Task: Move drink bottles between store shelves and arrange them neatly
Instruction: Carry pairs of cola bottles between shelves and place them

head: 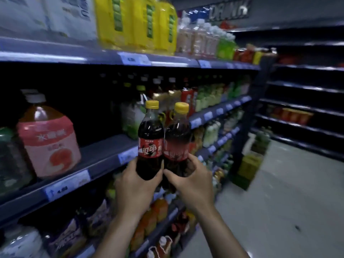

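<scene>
Two dark cola bottles with yellow caps and red labels stand upright side by side in front of the middle shelf point(104, 157). My left hand point(135, 185) grips the base of the left cola bottle point(150, 138). My right hand point(193, 181) grips the base of the right cola bottle point(177, 140). The two bottles touch each other. A bare stretch of the middle shelf lies just left of them, between a big pink-labelled tea jug point(46, 140) and a pale green bottle point(133, 118).
Large yellow bottles point(137, 23) fill the top shelf. Green, red and clear drinks line the shelves to the right. Orange bottles point(152, 216) and snack bags sit below. A green crate point(249, 168) stands on the aisle floor; dark, mostly bare shelving is at right.
</scene>
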